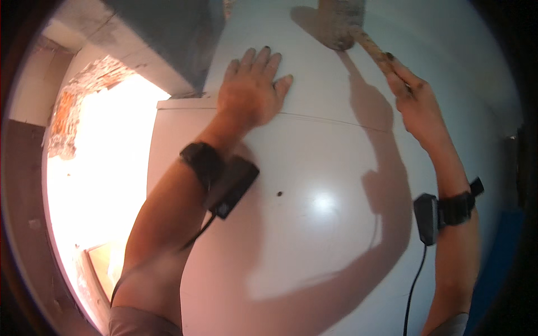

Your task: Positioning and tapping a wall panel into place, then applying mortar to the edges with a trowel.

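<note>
My left hand lies palm down on a large white panel, fingers spread, just beyond a thin seam that crosses the panel. At upper right, my right hand is closed around the wooden handle of a mallet. Its broad, worn head is blurred and partly cut off by the upper edge of the picture. Whether the head touches the panel I cannot tell. A small dark spot marks the panel between my arms.
Left of the panel is a glaring bright opening with a rough brick edge. A grey beam stands against the panel at upper left. Black devices with cables are strapped to both my wrists. Something blue shows at lower right.
</note>
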A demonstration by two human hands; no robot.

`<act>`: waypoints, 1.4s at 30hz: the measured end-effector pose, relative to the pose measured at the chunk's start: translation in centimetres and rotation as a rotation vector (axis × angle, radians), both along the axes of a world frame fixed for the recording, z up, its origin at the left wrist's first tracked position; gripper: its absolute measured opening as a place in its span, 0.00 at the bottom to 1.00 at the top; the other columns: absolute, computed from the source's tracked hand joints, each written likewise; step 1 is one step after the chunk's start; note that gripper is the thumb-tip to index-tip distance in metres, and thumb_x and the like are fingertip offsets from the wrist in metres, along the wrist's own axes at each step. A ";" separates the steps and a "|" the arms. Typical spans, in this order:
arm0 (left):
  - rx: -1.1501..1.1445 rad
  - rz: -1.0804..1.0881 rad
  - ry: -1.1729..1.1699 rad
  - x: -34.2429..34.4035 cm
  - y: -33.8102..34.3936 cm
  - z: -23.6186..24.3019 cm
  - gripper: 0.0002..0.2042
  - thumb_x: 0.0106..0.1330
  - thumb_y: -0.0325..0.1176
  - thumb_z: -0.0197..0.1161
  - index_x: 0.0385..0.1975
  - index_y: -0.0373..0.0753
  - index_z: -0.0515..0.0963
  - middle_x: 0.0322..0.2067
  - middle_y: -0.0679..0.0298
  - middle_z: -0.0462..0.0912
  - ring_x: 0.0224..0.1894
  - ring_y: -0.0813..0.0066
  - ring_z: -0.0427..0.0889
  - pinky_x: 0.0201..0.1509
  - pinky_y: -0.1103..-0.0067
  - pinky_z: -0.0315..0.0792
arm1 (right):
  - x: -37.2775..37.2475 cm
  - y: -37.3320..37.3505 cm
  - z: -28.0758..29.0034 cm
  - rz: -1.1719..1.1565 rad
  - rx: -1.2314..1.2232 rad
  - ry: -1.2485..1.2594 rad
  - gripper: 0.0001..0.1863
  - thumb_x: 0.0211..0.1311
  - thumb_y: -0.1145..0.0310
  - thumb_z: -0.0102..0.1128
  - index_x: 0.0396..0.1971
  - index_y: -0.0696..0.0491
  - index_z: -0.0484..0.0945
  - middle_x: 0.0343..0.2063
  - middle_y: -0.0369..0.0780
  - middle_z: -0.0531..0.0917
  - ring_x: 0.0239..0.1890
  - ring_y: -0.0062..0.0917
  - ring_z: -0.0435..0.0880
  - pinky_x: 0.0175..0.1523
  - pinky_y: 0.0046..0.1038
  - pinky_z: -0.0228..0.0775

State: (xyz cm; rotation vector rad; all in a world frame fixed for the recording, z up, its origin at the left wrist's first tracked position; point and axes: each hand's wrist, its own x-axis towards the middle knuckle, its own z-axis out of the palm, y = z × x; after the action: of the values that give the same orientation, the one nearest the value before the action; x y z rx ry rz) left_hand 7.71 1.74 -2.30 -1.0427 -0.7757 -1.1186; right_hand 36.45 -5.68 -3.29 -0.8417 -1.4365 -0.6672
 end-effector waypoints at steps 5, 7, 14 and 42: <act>0.101 -0.040 0.087 -1.3 -0.4 -2.8 0.25 0.70 0.46 0.49 0.59 0.34 0.72 0.62 0.53 0.71 0.67 0.55 0.64 0.69 0.62 0.56 | 0.1 0.7 -4.7 0.209 0.141 -0.089 0.25 0.76 0.55 0.45 0.67 0.51 0.67 0.54 0.46 0.80 0.48 0.29 0.82 0.54 0.29 0.72; 0.092 -0.059 0.063 -1.3 -0.5 -3.0 0.25 0.71 0.46 0.49 0.59 0.34 0.72 0.62 0.52 0.71 0.67 0.54 0.64 0.69 0.62 0.56 | -0.3 1.2 -5.5 0.257 0.183 -0.134 0.26 0.76 0.54 0.45 0.67 0.51 0.67 0.58 0.46 0.78 0.54 0.31 0.81 0.57 0.29 0.71; 0.078 -0.061 0.066 -1.4 -0.5 -2.9 0.25 0.72 0.46 0.51 0.60 0.32 0.69 0.63 0.50 0.69 0.68 0.52 0.63 0.69 0.59 0.58 | -2.2 -0.4 -5.5 0.209 0.043 -0.181 0.26 0.76 0.53 0.43 0.68 0.48 0.64 0.64 0.48 0.71 0.69 0.35 0.65 0.73 0.33 0.54; -0.030 0.085 0.045 -1.8 -0.9 -2.1 0.40 0.65 0.63 0.54 0.66 0.33 0.63 0.67 0.49 0.64 0.71 0.49 0.58 0.73 0.56 0.50 | 4.7 1.8 -2.7 0.295 0.152 -0.199 0.28 0.73 0.52 0.51 0.65 0.52 0.69 0.29 0.32 0.77 0.27 0.17 0.70 0.37 0.23 0.70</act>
State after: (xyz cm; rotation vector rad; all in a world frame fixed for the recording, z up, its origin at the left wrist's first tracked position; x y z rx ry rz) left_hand 5.91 0.88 -4.40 -1.0467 -0.7956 -1.0109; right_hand 41.13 -3.87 -6.03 -0.4422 -1.6262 -0.6372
